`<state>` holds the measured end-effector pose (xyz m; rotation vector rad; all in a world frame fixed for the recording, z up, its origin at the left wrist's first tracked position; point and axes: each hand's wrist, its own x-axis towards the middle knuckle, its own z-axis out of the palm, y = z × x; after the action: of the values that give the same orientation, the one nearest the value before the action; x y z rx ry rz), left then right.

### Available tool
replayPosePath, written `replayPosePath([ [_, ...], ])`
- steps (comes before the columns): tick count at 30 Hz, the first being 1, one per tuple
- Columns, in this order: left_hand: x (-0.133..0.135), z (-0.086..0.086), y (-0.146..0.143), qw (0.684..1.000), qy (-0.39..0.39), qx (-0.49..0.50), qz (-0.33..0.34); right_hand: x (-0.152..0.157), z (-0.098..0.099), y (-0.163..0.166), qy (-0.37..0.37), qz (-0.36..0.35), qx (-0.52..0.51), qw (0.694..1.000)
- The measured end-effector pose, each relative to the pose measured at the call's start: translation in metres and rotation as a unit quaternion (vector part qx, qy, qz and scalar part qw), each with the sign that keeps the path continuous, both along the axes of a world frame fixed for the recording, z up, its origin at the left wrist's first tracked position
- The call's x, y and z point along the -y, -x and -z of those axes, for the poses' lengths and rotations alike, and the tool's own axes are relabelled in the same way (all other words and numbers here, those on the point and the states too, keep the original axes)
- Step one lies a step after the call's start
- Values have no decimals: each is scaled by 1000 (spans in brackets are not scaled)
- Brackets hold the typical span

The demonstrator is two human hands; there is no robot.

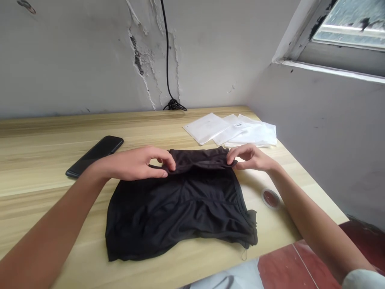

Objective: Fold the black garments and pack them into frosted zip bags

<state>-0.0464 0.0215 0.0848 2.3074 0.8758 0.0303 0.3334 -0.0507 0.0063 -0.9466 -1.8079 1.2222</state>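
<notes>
The black fabric garment (183, 204) lies spread on the pale wooden table (45, 132), its near hem close to the table's front edge. Judging from how it lies, the folding has barely begun. Only the far edge of the garment, a band that looks like the waist, is raised and turned over on itself in a narrow strip. The broad body below that strip is flat, wrinkled and unfolded, and the near right corner trails a loose tag or thread.

The left hand (141, 162) rests at the far left corner of the garment. Its fingers (168, 164) are curled narrow, with the thumb pressed beneath them to pinch the turned band. The right hand (251, 157) is at the far right corner, its fingers (233, 157) likewise drawn close together and nipping the band's end between thumb and fingertips. Both grips are small pinches rather than full fists, and the band is stretched between them.

Left of the garment lies a flat black smartphone (94, 155). Beyond the garment and to the right is a fan of white plastic bags (231, 130), and just right of the garment sits a small round clear tape roll (270, 198). Well beyond the garment, a thin black cable (173, 105) hangs down the wall to the table
</notes>
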Motion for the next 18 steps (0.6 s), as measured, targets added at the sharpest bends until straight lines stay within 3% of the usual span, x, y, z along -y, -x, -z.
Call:
replayPosePath([
  [7, 9, 14, -10, 992, 29, -108, 58, 12, -15, 11, -12, -121, 201, 972],
  [12, 27, 20, -10, 988, -69, -136, 17, 32, -19, 19, -74, -91, 268, 956],
  [16, 70, 23, 6, 976, -196, -96, 12, 80, -27, 21, -171, -28, 288, 942],
  [18, 96, 23, 17, 978, -199, -67, 12, 107, -29, 19, -165, -50, 281, 944],
])
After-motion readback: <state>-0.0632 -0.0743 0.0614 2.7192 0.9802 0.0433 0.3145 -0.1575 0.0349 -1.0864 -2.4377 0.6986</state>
